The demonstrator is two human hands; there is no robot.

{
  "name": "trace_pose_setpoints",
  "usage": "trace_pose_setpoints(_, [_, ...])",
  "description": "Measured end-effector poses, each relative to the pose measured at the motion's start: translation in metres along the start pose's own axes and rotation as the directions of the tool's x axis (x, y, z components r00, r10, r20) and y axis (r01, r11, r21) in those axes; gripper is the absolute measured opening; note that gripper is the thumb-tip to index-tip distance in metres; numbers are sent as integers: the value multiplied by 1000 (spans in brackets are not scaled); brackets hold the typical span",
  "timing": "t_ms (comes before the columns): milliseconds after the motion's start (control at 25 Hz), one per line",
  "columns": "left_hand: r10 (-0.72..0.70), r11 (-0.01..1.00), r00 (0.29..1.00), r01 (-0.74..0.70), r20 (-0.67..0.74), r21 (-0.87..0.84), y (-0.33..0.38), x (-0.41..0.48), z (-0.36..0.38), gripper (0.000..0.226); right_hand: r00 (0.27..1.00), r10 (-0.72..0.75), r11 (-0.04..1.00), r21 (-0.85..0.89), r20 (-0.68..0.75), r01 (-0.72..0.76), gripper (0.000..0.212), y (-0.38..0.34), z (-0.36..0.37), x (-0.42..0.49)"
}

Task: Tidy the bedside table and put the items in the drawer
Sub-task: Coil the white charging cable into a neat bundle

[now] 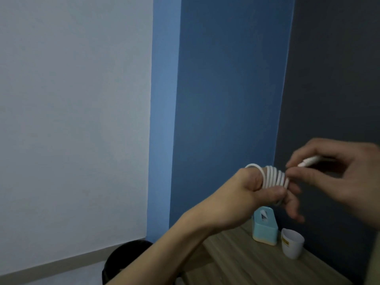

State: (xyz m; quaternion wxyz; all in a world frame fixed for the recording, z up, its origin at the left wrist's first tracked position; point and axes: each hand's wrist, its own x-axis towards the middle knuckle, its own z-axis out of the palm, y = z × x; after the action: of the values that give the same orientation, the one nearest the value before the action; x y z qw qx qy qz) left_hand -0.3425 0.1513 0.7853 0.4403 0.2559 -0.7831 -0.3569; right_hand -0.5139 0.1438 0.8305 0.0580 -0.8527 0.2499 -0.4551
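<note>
A white cable [273,176] is wound in several loops around the fingers of my left hand [265,194], raised above the wooden bedside table [242,262]. My right hand [337,173] pinches the cable's free end, a white plug, just right of the coil. On the table below stand a light blue box with a slot on top [265,229] and a small white cup [292,245] beside it. No drawer is in view.
The table sits in a corner between a blue wall and a dark grey wall. A black round bin [123,258] stands on the floor left of the table, partly hidden by my left forearm.
</note>
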Motion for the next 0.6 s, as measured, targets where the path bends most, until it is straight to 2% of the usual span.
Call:
trace_pose_setpoints(120, [1,1000,1000,-1,23,-13,1,0,2,18,994,15,961,273,106,-43,51,2,9,-1])
trace_pose_setpoints(200, [7,1000,1000,-6,-6,19,-2,1,0,19,996,8,899,436,89,-46,55,7,12,-2])
trace_pose_setpoints(280, [4,1000,996,-2,-87,20,-4,3,-3,23,1000,-7,865,502,14,-1,54,8,14,-4])
trace_pose_setpoints(360, [21,1000,988,-21,-152,-1,-3,3,-4,24,998,-26,869,493,-53,49,51,3,14,-6])
trace_pose_setpoints(480, [45,996,982,-58,-186,-62,2,0,-4,24,997,44,891,455,-70,-8,50,8,8,-6])
trace_pose_setpoints(560, [43,994,978,-63,-203,-91,3,-1,-5,27,996,55,967,253,-73,-35,30,17,5,-5])
trace_pose_setpoints(600, [42,993,977,-63,-208,-96,4,-2,-5,27,998,36,993,115,-48,-31,27,24,4,-5])
